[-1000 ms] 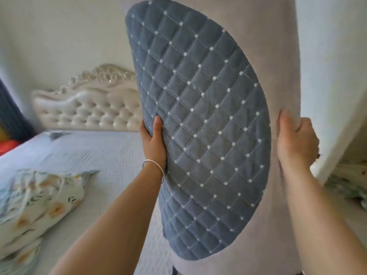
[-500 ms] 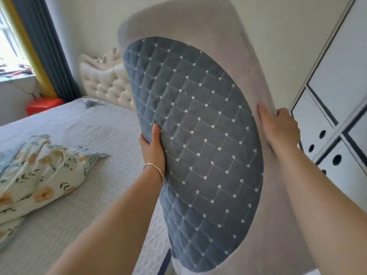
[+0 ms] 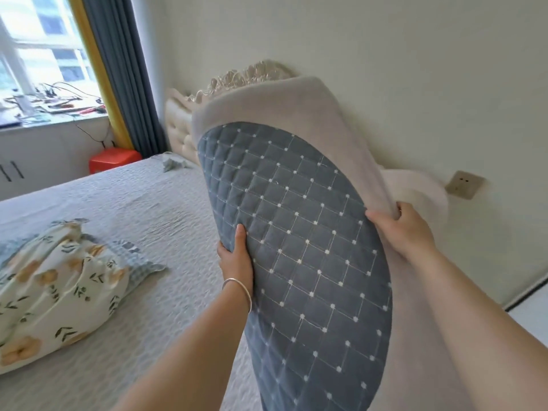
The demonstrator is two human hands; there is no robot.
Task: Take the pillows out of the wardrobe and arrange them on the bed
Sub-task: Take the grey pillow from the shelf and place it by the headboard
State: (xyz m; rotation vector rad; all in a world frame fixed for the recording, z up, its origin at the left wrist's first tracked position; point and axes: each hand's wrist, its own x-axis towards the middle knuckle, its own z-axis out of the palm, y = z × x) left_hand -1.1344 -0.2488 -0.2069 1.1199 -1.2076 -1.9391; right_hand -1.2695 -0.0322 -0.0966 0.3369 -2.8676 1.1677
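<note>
A big pillow (image 3: 296, 232) with a quilted blue panel and a beige border is held up on edge in front of me, over the right side of the bed (image 3: 142, 203). My left hand (image 3: 237, 259) grips its left edge, thumb on the blue panel. My right hand (image 3: 406, 229) clutches its beige right edge. A floral pillow (image 3: 56, 286) lies flat on the grey bedspread at the left. The wardrobe shows only as a white sliver (image 3: 530, 310) at the far right.
A cream tufted headboard (image 3: 184, 129) stands behind the held pillow against the wall. A red stool (image 3: 114, 160), blue curtain (image 3: 124, 75) and cluttered windowsill (image 3: 50, 108) lie beyond the bed's far side. A wall socket (image 3: 464, 183) sits at right.
The view has swung left from the wardrobe toward the bed and headboard. The pillow has come lower and tilted more toward the bed, both hands keeping their grip.
</note>
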